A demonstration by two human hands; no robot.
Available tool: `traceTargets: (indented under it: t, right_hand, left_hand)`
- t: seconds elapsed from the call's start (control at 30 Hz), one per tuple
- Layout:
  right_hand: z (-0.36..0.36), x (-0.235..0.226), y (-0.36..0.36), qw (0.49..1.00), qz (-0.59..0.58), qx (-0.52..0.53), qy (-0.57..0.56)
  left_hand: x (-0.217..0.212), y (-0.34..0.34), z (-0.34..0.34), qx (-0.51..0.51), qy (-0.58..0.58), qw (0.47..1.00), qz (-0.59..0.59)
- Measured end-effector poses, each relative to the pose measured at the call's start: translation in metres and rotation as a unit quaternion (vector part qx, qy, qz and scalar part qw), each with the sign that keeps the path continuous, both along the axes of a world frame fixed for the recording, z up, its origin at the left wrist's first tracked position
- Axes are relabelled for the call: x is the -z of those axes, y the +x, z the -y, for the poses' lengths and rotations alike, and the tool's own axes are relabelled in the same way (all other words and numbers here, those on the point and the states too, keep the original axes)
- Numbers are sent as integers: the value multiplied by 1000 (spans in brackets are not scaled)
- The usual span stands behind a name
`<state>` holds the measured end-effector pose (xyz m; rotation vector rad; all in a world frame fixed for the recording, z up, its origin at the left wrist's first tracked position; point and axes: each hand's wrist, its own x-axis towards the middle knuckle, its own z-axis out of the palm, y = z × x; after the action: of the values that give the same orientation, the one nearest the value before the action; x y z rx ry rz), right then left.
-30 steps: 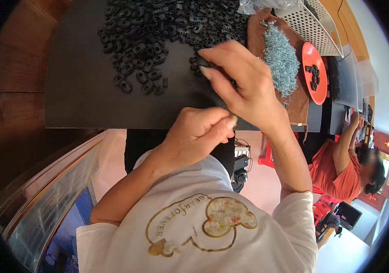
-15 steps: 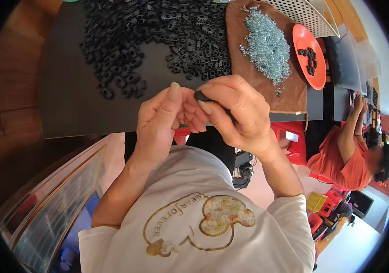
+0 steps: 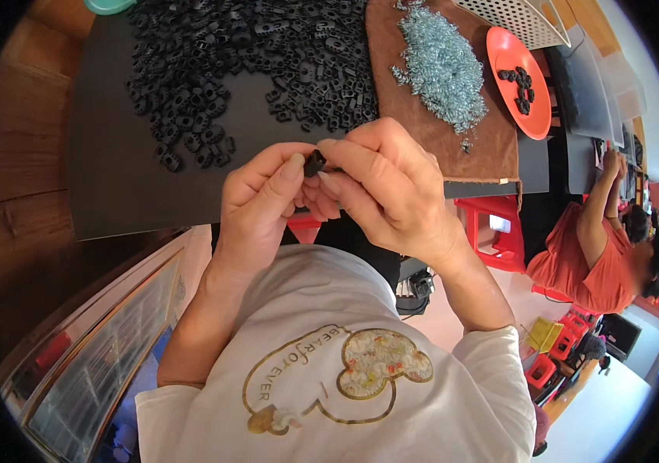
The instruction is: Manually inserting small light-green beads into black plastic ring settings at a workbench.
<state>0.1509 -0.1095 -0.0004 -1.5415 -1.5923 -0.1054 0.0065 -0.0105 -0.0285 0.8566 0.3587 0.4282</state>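
I see the dark counter [image 3: 121,177] filling the upper part of the view, its near edge running just above the hands. Across its far side spreads a broad heap of small black plastic parts [image 3: 252,54], thick at the top and thinning into stragglers toward the left. To the right of the heap lies a brown cloth [image 3: 422,131], rectangular, carrying a pile of silvery metal springs [image 3: 441,65]. Beside the cloth sits a round orange plate [image 3: 526,85] with a few black pieces at its middle, and above it the corner of a white perforated basket [image 3: 522,19]. A red stool [image 3: 495,231] stands below the counter edge at right, and farther right a person in an orange shirt [image 3: 591,262] bends over another counter.

My left hand [image 3: 256,197] and right hand [image 3: 383,185] meet in front of my chest, just off the counter's near edge. Between them is one small black part [image 3: 315,163], pinched between the left thumb and the right fingertips. Both grips are narrow, closed on that part, the right fingers curled over it from above. I cannot tell whether anything else sits inside it.
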Motion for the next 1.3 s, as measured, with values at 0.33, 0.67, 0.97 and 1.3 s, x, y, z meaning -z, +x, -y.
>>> traceTargets:
  t: [0.33,0.67,0.97,1.3]
  right_hand:
    - [0,4,-7,999,-23,-28,2]
    - [13,2,-6,998,-55,-22,-6]
    - [72,-12,63,982,-20,153,-111]
    - [62,2,79,946,115,215,-213]
  left_hand:
    - [8,-5,-5,10,-34,999,8]
    - [2,-4,-4,69,15,998,3]
    - [2,0,-1,60,54,997,4]
    - [3,1,0,59,89,994,-21]
